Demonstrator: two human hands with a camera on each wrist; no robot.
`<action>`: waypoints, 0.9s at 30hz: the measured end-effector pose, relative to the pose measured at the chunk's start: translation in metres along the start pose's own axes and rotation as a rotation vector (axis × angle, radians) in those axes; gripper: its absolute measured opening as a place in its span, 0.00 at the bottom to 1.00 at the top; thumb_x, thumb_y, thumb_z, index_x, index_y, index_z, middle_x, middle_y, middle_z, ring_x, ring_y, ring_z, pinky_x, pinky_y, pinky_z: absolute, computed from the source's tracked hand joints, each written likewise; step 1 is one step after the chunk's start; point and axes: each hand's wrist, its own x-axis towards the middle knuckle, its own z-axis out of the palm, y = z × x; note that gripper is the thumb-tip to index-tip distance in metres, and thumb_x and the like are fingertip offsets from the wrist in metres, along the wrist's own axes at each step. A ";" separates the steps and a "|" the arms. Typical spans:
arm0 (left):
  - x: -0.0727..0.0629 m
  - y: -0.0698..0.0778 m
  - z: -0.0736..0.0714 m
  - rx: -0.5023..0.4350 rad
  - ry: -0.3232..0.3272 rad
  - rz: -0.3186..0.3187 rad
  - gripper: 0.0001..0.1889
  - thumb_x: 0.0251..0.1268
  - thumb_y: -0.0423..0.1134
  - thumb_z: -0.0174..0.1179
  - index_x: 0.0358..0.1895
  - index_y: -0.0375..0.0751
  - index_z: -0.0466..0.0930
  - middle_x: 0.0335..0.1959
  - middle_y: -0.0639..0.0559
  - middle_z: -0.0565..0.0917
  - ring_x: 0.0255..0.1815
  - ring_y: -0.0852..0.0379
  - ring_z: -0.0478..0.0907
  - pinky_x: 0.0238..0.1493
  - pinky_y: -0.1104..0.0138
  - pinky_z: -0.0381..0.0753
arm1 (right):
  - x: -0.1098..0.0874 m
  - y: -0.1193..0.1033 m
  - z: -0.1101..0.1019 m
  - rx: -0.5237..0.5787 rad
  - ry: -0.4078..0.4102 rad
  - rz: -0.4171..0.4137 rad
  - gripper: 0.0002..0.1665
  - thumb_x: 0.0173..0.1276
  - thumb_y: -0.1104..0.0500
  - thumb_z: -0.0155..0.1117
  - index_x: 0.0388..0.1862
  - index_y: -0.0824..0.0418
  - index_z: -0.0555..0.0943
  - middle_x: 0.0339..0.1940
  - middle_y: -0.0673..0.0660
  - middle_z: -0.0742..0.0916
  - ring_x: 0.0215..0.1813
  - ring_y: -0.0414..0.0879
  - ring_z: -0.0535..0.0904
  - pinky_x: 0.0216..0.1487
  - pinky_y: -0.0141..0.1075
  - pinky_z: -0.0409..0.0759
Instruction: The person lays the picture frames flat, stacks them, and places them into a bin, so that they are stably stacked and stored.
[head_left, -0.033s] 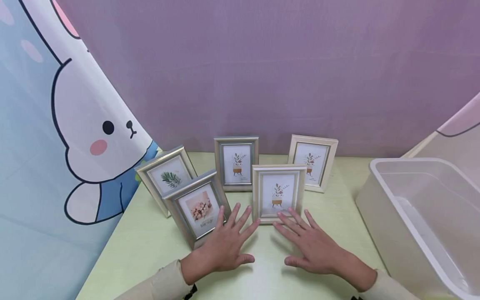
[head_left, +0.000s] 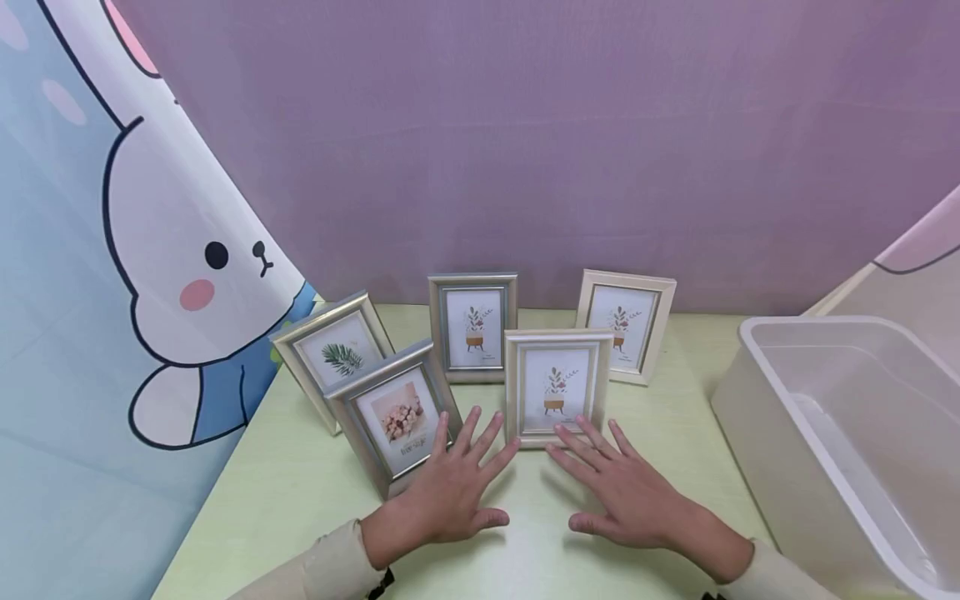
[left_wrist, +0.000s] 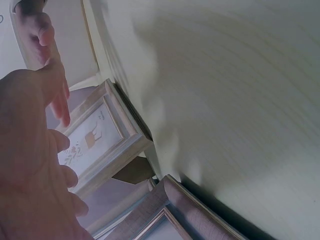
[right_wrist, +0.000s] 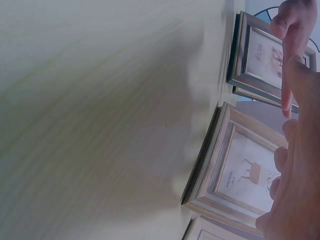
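My left hand [head_left: 453, 492], fingers spread and palm down, hovers above the table, overlapping the lower right corner of a brownish picture frame [head_left: 341, 400] with a flower photo. To its right, my right hand [head_left: 626, 496] is spread the same way, its fingertips in front of the lower edge of a cream picture frame [head_left: 513, 383] showing a potted plant. Neither hand holds anything. In the left wrist view the cream frame [left_wrist: 107, 160] stands beyond the left fingers; the right wrist view shows the same frame [right_wrist: 225, 120] beside the right fingers.
Behind stand a silver-gold frame [head_left: 300, 367] with a green sprig, a grey-blue frame [head_left: 437, 325] and a pale frame [head_left: 660, 333], both with plant prints. A beige plastic bin [head_left: 772, 417] sits at the right of the pale table [head_left: 277, 500]. A purple curtain [head_left: 525, 150] hangs behind.
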 end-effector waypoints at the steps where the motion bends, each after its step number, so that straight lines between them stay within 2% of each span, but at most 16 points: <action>1: 0.000 0.000 0.000 -0.008 -0.002 0.001 0.48 0.65 0.77 0.48 0.83 0.58 0.50 0.85 0.43 0.48 0.84 0.33 0.43 0.74 0.28 0.50 | 0.000 0.000 0.000 0.001 0.000 -0.003 0.55 0.62 0.31 0.66 0.83 0.49 0.59 0.83 0.57 0.65 0.86 0.56 0.46 0.84 0.58 0.34; 4: 0.001 0.000 -0.001 -0.027 -0.003 0.002 0.48 0.65 0.76 0.48 0.83 0.57 0.49 0.85 0.42 0.48 0.84 0.33 0.43 0.74 0.28 0.50 | 0.000 0.001 0.001 0.002 0.003 -0.008 0.55 0.62 0.31 0.66 0.82 0.49 0.59 0.83 0.57 0.65 0.86 0.57 0.48 0.84 0.53 0.26; 5: 0.001 0.000 -0.001 -0.036 -0.005 0.002 0.48 0.66 0.76 0.48 0.83 0.57 0.49 0.85 0.42 0.48 0.84 0.33 0.42 0.74 0.28 0.50 | 0.000 0.001 0.001 0.003 0.005 -0.010 0.55 0.62 0.31 0.66 0.82 0.49 0.60 0.82 0.57 0.65 0.85 0.58 0.49 0.83 0.49 0.21; 7: 0.002 0.000 -0.002 -0.045 -0.010 0.001 0.48 0.66 0.76 0.48 0.83 0.58 0.48 0.85 0.42 0.47 0.84 0.33 0.41 0.74 0.28 0.50 | 0.000 0.001 0.002 0.003 0.004 -0.011 0.54 0.62 0.31 0.66 0.82 0.50 0.60 0.82 0.57 0.65 0.83 0.62 0.55 0.82 0.47 0.19; 10: 0.003 0.000 -0.003 -0.044 -0.011 0.001 0.48 0.66 0.76 0.48 0.83 0.57 0.48 0.85 0.42 0.47 0.84 0.33 0.42 0.74 0.28 0.50 | 0.000 0.002 0.002 0.005 -0.004 -0.004 0.55 0.62 0.31 0.66 0.82 0.49 0.59 0.83 0.57 0.65 0.80 0.66 0.60 0.83 0.51 0.24; 14: 0.003 0.000 -0.003 -0.049 -0.015 -0.002 0.48 0.66 0.75 0.49 0.83 0.57 0.49 0.85 0.42 0.47 0.84 0.33 0.42 0.74 0.27 0.50 | 0.000 0.002 0.002 0.006 -0.008 -0.001 0.55 0.62 0.31 0.66 0.83 0.49 0.59 0.83 0.57 0.64 0.80 0.67 0.61 0.83 0.61 0.39; 19: 0.002 0.000 -0.003 -0.061 -0.021 -0.008 0.48 0.66 0.75 0.50 0.83 0.57 0.49 0.85 0.42 0.47 0.84 0.33 0.41 0.74 0.28 0.49 | 0.000 0.001 0.001 0.021 -0.005 -0.006 0.54 0.62 0.32 0.67 0.82 0.49 0.60 0.83 0.57 0.64 0.80 0.66 0.60 0.84 0.55 0.31; 21: 0.002 0.000 -0.004 -0.068 -0.025 -0.009 0.48 0.66 0.75 0.50 0.83 0.56 0.48 0.85 0.42 0.46 0.84 0.33 0.41 0.75 0.28 0.49 | 0.001 0.001 0.000 0.033 -0.008 -0.003 0.54 0.62 0.32 0.68 0.82 0.49 0.61 0.83 0.57 0.65 0.80 0.66 0.61 0.84 0.58 0.36; 24: 0.003 -0.001 -0.005 -0.101 -0.025 -0.010 0.49 0.66 0.73 0.52 0.83 0.54 0.48 0.85 0.40 0.45 0.84 0.32 0.41 0.76 0.30 0.50 | 0.005 0.002 -0.003 0.057 -0.015 0.006 0.53 0.62 0.33 0.69 0.81 0.50 0.63 0.82 0.58 0.65 0.80 0.67 0.61 0.79 0.64 0.56; 26: 0.003 -0.002 -0.006 -0.154 -0.021 -0.016 0.49 0.67 0.70 0.55 0.83 0.52 0.48 0.85 0.40 0.43 0.84 0.32 0.41 0.77 0.32 0.50 | 0.007 0.003 -0.005 0.068 -0.016 0.017 0.53 0.61 0.35 0.71 0.80 0.52 0.64 0.82 0.58 0.66 0.80 0.66 0.61 0.73 0.66 0.64; 27: 0.004 -0.003 -0.006 -0.188 -0.017 -0.021 0.48 0.68 0.68 0.56 0.83 0.51 0.47 0.85 0.39 0.42 0.84 0.32 0.41 0.78 0.34 0.49 | 0.009 0.004 -0.006 0.076 -0.013 0.023 0.53 0.61 0.36 0.72 0.80 0.52 0.64 0.82 0.59 0.66 0.80 0.66 0.61 0.73 0.66 0.65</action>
